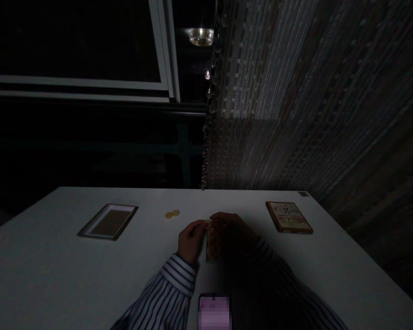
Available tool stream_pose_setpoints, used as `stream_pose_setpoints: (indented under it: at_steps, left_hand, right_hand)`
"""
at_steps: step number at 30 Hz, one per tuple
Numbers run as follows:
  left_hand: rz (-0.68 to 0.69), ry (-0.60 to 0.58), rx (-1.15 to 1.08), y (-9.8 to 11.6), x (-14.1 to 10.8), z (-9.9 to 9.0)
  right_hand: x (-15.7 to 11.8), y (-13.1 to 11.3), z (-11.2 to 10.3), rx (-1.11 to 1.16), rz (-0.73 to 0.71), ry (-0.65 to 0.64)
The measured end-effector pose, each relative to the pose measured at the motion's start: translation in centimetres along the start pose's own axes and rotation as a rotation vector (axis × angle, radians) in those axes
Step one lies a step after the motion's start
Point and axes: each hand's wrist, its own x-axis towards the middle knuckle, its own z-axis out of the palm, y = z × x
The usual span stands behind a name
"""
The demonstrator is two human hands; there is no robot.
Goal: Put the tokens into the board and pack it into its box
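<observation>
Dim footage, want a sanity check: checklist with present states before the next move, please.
1. Left hand at the dark, reddish-brown patterned rectangular object: ok, fingertips at its far end.
2. Right hand grip confirmed: cannot tell; it covers the object's right side, in deep shadow.
3. Two yellow round discs apart from both hands: ok, beyond the left one.
4. Brown-edged, pale-walled rectangular tray out of the way: ok, far left.
5. Brown-edged flat rectangular box with printed top untouched: ok, off right.
6. Lighting: not ok, dark around the right hand.
</observation>
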Motion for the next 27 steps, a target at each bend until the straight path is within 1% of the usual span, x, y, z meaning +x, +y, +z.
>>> stream_pose_setpoints:
  at_steps: [4, 10, 18, 23, 27]
  left_hand:
    - [-0.021, 0.015, -0.005, 0.0, 0.0, 0.0]
    - [-0.028, 0.005, -0.030, -0.3, -0.1, 0.1]
    - [0.001, -0.008, -0.017, -0.4, 0.0, -0.2]
    - [-0.036, 0.003, -0.039, -0.7, 0.0, -0.2]
    - [-0.057, 0.000, -0.068, -0.4, -0.1, 0.0]
  right_hand:
    - [-0.3, 0.6, 0.5, 0.093, 0.007, 0.016]
    - [0.0, 1.1, 1.3, 0.108, 0.006, 0.024]
    - [0.1, 0.5, 0.8, 0.067, 0.020, 0.008]
    - [0.0, 0.7, 0.8, 0.082, -0.003, -0.009]
    - [0.0, 1.1, 1.1, 0.112, -0.007, -0.001]
